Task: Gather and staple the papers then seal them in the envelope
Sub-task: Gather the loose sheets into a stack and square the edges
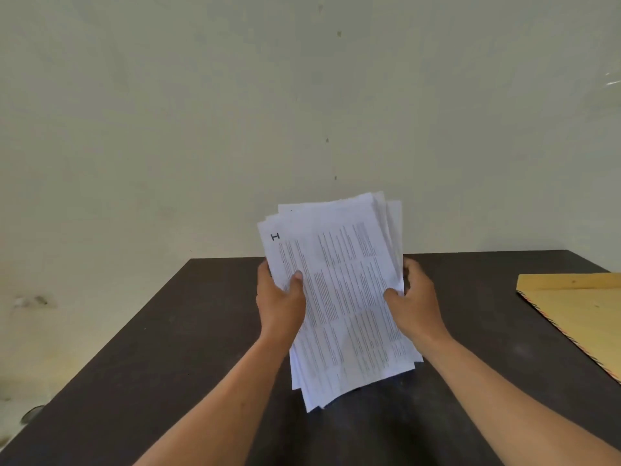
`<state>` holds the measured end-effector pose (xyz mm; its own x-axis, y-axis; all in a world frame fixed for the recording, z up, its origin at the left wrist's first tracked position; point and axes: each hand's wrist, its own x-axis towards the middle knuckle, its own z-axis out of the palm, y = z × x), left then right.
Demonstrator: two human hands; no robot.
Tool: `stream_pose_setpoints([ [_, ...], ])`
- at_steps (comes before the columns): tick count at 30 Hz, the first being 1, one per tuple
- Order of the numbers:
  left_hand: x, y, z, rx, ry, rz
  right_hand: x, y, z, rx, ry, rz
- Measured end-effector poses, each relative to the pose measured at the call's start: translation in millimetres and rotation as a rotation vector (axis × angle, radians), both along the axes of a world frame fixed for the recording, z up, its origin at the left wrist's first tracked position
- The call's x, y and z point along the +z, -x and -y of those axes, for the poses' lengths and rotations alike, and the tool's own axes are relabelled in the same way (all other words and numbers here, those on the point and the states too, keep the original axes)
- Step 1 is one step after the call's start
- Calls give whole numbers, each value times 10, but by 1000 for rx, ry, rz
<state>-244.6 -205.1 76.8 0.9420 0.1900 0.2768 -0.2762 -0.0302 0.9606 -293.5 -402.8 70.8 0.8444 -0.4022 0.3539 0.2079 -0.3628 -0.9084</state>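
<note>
A loose stack of white printed papers (339,290) stands tilted above the dark table (168,364), its sheets fanned unevenly at the top and bottom edges. My left hand (279,297) grips the stack's left edge, thumb on the front sheet. My right hand (415,297) grips the right edge, thumb on the front and fingers behind. The stack's lower corner is close to the tabletop. A brown envelope (578,314) with a striped border lies flat at the table's right side. No stapler is in view.
A plain pale wall rises behind the table's far edge. The table's left edge runs diagonally, with a light floor (50,348) beyond it. A small dark object (32,413) sits on the floor at the lower left.
</note>
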Motion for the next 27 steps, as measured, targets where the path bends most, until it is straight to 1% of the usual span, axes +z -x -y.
stream_pose_setpoints([
  [2,43,-59,-1,1,19,14,72,-6,-4,5,-34,19],
  [6,243,-50,35,4,38,107,261,-8,9,50,-97,38],
  [9,304,8,92,5,43,166,259,-19,24,49,-133,41],
  [12,212,88,158,0,-3,145,136,21,11,54,-182,27],
  [15,75,140,197,12,4,98,-12,57,-11,41,-210,8],
  [19,98,125,252,74,17,121,0,18,-7,-42,-202,22],
  [24,25,75,288,21,-51,133,-41,27,33,-78,-124,-8],
  [27,-93,100,323,34,-41,115,-166,78,43,-96,-87,-50],
])
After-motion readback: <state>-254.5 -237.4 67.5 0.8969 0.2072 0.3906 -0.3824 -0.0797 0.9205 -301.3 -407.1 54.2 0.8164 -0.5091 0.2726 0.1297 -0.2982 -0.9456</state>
